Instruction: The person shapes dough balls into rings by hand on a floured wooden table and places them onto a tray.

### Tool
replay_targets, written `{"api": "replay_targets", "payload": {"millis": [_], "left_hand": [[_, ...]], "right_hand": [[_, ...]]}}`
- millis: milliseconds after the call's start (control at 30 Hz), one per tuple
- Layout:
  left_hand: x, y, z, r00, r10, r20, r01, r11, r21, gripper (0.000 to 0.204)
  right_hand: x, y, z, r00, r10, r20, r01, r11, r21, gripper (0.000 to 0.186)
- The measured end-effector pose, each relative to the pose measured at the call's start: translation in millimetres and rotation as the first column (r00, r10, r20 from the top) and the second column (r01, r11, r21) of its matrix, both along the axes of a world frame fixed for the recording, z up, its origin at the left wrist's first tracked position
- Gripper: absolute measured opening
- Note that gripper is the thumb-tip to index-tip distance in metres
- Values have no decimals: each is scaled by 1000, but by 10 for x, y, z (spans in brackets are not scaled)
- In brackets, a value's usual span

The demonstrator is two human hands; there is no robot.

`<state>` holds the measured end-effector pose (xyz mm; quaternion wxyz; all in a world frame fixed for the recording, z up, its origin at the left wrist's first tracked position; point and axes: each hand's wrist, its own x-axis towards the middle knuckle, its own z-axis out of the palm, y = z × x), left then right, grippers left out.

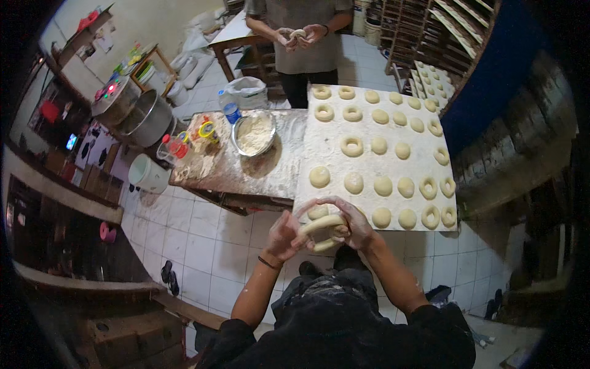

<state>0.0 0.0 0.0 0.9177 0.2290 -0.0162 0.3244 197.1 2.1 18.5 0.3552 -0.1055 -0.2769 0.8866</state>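
Note:
Between my hands a pale ring of raw dough (324, 222) is held up at the near edge of a floured white board (319, 136). My left hand (285, 236) is curled round its left side. My right hand (353, 220) grips the right side, its fingers partly hidden by the dough. Both hands are dusted with flour. Just behind the ring, a dough ball (318, 211) lies half covered on the board. Rows of round dough balls (379, 145) fill the middle of it, with shaped dough rings (430, 216) along the right and far sides.
Left of the board, a floury table (279, 175) bears a metal bowl of flour (237, 142), a blue-labelled bottle (230, 111) and small tubs. Across stands a person (307, 55) handling dough. A white bucket (147, 174) and steel mixer bowl (150, 117) are left; racks (452, 31) stand far right.

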Motion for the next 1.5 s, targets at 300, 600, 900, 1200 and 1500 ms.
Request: {"api": "replay_targets", "payload": {"millis": [300,600,900,1200,1500], "left_hand": [[710,439,249,814,86,-574,85,961,265,44],[1853,1148,544,520,48,-853,547,748,376,54],[3654,1313,-121,859,133,-494,-420,734,-533,30],[3491,1547,-378,700,-670,-248,555,729,-402,59],[4216,2549,-854,443,227,-867,406,812,420,55]], "right_hand": [[662,119,-87,427,-659,619,-9,681,732,58],[1601,343,-68,638,-628,445,330,745,579,63],[2337,819,-425,3,-933,360,978,-72,-196,28],[3043,503,-425,854,-515,66,493,763,-418,34],[3405,1322,-1141,58,-683,728,849,417,324,47]]}}
